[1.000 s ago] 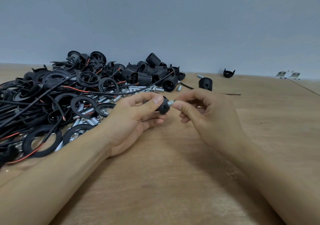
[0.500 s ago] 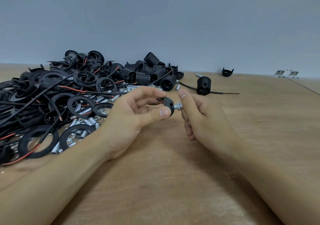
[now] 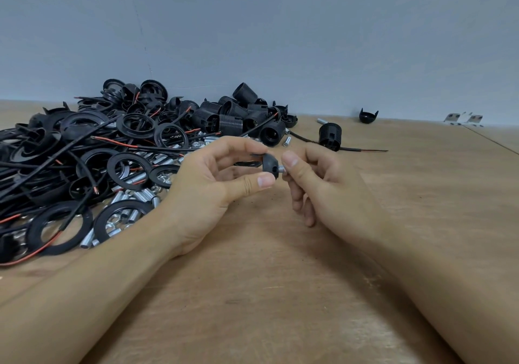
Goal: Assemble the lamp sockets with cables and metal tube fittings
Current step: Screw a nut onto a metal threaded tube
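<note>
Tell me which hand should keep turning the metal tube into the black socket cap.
Right, probably. The right hand already pinches the metal tube where it sticks out of the socket cap. The left hand grips the cap between thumb and fingers, steadying it.

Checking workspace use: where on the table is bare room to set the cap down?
Bare wood lies right of the right hand, out past the lone socket, and in front between the forearms. Left of the left hand, the parts pile crowds the table.
</note>
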The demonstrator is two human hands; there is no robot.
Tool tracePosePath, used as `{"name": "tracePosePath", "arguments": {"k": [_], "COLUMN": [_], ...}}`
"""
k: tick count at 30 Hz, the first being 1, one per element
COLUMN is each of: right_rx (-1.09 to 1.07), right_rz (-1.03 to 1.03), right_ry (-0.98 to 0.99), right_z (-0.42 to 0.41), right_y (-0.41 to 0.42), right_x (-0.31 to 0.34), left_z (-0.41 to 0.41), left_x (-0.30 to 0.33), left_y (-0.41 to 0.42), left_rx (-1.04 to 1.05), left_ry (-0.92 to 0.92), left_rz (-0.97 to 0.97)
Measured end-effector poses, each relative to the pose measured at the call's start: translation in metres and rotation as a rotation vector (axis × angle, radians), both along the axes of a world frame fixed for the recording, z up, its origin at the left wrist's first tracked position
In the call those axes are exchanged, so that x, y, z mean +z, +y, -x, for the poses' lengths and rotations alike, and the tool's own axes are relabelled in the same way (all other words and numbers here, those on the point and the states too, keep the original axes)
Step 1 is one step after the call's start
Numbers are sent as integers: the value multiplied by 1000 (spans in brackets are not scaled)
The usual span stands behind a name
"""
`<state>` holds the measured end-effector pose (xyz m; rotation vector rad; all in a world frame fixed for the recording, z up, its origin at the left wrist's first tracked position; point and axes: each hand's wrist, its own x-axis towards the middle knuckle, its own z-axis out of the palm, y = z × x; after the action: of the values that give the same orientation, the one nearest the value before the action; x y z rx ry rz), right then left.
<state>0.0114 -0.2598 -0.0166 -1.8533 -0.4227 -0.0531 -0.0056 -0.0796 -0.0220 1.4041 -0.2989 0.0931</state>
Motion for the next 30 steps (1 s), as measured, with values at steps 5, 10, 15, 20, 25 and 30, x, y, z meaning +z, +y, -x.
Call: {"name": "tracePosePath", "arguments": {"k": [5,10,15,20,25,30], "right_rx": [-48,-2,-6,58,27,41], "right_rz": [-2,18,26,-16,20,23], "right_ry": [63,-6,53,37,86,48], "right_z": [2,-3,0,-2,-2,-3], "right_y": [1,-5,-2,-6,-3,-5], "right_x": [3,2,3,4,4,2], "left_z": [1,0,1,1,1,3], "left_x": [0,1,2,2,3,2], "left_y": [-2,-3,-3,-2,-3,-4], "left_rx": [5,28,23,27,34,20], "left_ry": [-15,-22,-37,-27,-30,-30], "left_rz": [-20,-4,7,6,10,5]}}
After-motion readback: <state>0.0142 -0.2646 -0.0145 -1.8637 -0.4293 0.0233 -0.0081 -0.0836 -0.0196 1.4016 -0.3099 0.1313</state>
